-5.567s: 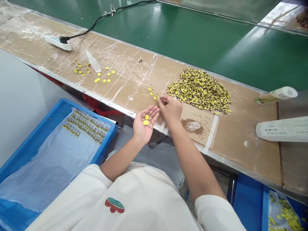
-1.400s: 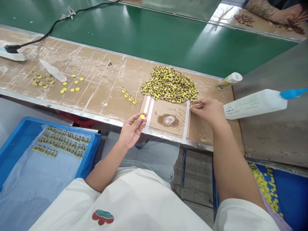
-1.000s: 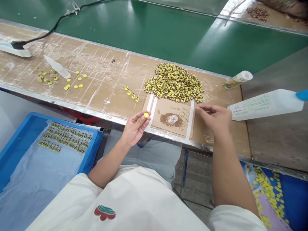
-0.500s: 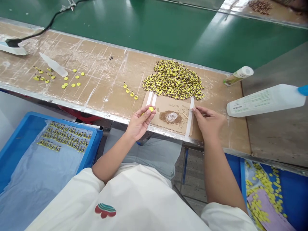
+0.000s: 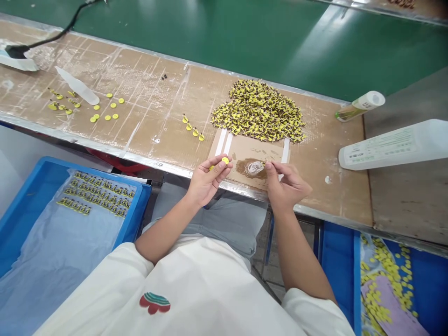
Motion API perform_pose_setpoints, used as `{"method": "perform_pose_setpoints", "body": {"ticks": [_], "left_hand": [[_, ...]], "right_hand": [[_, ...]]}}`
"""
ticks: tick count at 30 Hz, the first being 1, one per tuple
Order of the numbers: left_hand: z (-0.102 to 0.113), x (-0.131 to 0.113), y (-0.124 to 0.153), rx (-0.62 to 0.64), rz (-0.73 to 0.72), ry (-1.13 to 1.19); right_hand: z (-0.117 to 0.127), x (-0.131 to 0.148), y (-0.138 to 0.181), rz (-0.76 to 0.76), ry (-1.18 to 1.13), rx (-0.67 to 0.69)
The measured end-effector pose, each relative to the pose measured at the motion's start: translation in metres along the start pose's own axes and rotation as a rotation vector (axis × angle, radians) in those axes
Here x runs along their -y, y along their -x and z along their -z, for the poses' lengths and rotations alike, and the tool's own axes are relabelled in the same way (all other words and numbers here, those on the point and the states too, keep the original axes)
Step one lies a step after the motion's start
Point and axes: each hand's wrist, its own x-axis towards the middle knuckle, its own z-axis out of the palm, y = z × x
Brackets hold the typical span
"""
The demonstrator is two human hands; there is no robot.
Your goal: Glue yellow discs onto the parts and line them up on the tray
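Observation:
My left hand [image 5: 206, 182] pinches a small round yellow disc [image 5: 225, 160] between thumb and fingers, and a second bit of yellow shows beside the fingers. My right hand [image 5: 287, 187] is closed in a pinch right at the edge of a clear, wet-looking blob [image 5: 255, 167] on a stained cardboard sheet [image 5: 241, 145]. Something tiny is at its fingertips, too small to name. Behind both hands lies a large heap of small yellow and dark brown figures [image 5: 259, 109].
Several figures on discs [image 5: 189, 126] stand left of the heap. Farther left are loose yellow discs [image 5: 108, 117] and a white plastic applicator [image 5: 77, 86]. Two bottles [image 5: 388, 147] [image 5: 360, 106] lean at right. Blue bins hold rows of figures [image 5: 98, 191] and yellow discs [image 5: 388, 275].
My right hand has moved left, from the white tape strip to the clear blob. My left hand stays nearly in place with the disc. The view has shifted slightly.

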Motion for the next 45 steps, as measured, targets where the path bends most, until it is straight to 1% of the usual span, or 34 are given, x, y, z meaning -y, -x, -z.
{"method": "perform_pose_setpoints", "body": {"ticks": [3,10,15,20,24,29,32,34,37,39,42,45], "left_hand": [[-0.001,-0.001,0.000,-0.028,0.024,0.025],[0.000,-0.002,0.000,-0.018,0.018,-0.007],[0.000,-0.002,0.000,-0.009,0.028,0.035],[0.000,-0.003,0.000,-0.008,0.024,0.014],[-0.001,-0.003,0.001,-0.009,0.036,0.034],[-0.001,-0.004,0.001,-0.022,0.053,0.028],[0.000,-0.003,0.001,0.000,0.035,0.001],[0.000,-0.003,0.001,0.023,0.025,0.000],[0.000,-0.001,0.003,0.053,0.032,0.018],[-0.001,0.001,0.005,0.062,0.051,0.032],[-0.004,0.003,0.008,0.055,0.079,0.044],[-0.007,0.004,0.012,0.063,0.101,0.015]], "right_hand": [[0.000,-0.001,-0.001,0.015,0.003,0.005],[0.000,-0.001,0.000,0.048,-0.020,0.016],[0.001,-0.004,-0.002,0.085,-0.014,-0.028],[0.004,-0.007,-0.003,0.144,0.127,0.047],[0.004,-0.008,-0.003,0.161,0.131,0.088],[0.004,-0.007,-0.004,0.121,0.156,0.104],[0.003,-0.004,-0.004,0.079,0.044,0.051],[0.002,0.002,-0.005,-0.006,-0.078,-0.024],[0.002,0.018,-0.004,-0.186,-0.209,-0.119],[0.002,0.034,-0.002,-0.265,-0.251,-0.129],[-0.001,0.057,0.004,-0.302,-0.314,-0.093],[-0.008,0.074,0.012,-0.307,-0.382,-0.032]]}}
